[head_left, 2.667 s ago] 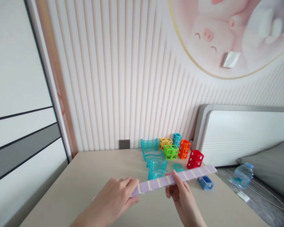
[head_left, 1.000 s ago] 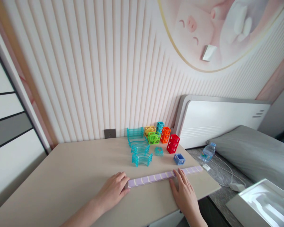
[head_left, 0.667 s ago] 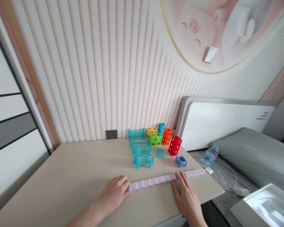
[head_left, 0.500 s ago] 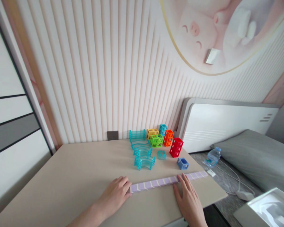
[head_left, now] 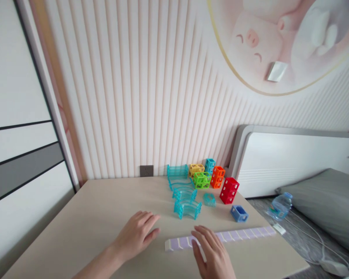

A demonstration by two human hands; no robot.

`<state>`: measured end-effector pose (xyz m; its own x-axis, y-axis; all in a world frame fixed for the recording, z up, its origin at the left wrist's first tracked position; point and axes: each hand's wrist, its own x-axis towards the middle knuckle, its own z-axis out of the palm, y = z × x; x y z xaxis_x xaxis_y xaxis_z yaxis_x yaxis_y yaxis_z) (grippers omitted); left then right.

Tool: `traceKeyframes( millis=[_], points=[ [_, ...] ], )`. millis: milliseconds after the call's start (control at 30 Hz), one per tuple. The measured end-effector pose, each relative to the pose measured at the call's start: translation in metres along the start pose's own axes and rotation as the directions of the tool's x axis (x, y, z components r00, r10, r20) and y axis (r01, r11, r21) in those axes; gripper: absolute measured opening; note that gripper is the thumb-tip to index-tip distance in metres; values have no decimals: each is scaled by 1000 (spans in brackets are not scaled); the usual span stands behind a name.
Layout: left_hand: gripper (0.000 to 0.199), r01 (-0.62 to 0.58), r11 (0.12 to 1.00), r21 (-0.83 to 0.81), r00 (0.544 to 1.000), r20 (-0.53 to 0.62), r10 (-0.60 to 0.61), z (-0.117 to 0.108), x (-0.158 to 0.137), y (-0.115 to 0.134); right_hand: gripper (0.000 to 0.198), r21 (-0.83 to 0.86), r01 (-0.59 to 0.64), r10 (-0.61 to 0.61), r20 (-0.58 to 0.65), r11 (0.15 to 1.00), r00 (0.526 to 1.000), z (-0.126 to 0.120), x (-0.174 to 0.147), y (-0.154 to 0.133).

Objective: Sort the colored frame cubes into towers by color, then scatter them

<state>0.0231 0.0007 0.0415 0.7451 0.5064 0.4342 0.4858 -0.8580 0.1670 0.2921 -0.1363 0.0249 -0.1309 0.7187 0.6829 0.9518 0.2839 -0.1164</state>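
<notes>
A long row of lilac segments with pale edges [head_left: 241, 235] lies flat across the front of the table. My left hand [head_left: 136, 235] hovers off its left end, thumb apart from stretched fingers, holding nothing. Over the left half of the row is my right hand [head_left: 211, 250], fingers loosely spread; whether the fingertips touch it I cannot tell. Beyond the row lie clear teal curved track-like pieces [head_left: 187, 209] and a small teal ring-like piece [head_left: 209, 199]. A blue open block [head_left: 239, 213] sits nearer the right side, in front of a red block stack [head_left: 229, 190].
Orange [head_left: 218, 177], green [head_left: 202, 179], yellow [head_left: 196, 169] and teal [head_left: 209, 166] open-sided blocks stand near the wall. A dark socket [head_left: 146, 171] is on the wall. Right of the table [head_left: 110, 201] are a bottle [head_left: 280, 206], white cables and a grey pillow [head_left: 314, 193].
My left hand has let go of the row's left end and drawn away to the left. My right hand has shifted left along the row. The camera view has turned left.
</notes>
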Motion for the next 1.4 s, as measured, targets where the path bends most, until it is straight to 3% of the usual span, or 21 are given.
traceKeyframes(
  millis=[167,333,467,667,933,1400],
  points=[
    [29,-36,999,6,982,-185,37,-2,-8,-22,17,238,188,-197,14,953,980,43,82,-66],
    [28,24,996,-86,949,-312,-49,4,-22,-30,16,265,387,-403,9,883,915,86,124,-88],
    [24,52,990,-134,962,-260,-86,4,-30,-34,12,342,416,-427,-47,843,903,104,120,-88],
    [24,-38,997,-73,993,-113,30,8,-37,-31,14,387,495,-489,-121,778,864,111,101,-79],
    [30,-2,994,-113,998,-64,-5,5,-34,-28,13,434,404,-465,40,805,884,95,101,-77],
    [40,0,994,-109,998,-58,-6,9,-33,-30,18,450,379,-472,113,809,874,92,103,-73]
  ],
)
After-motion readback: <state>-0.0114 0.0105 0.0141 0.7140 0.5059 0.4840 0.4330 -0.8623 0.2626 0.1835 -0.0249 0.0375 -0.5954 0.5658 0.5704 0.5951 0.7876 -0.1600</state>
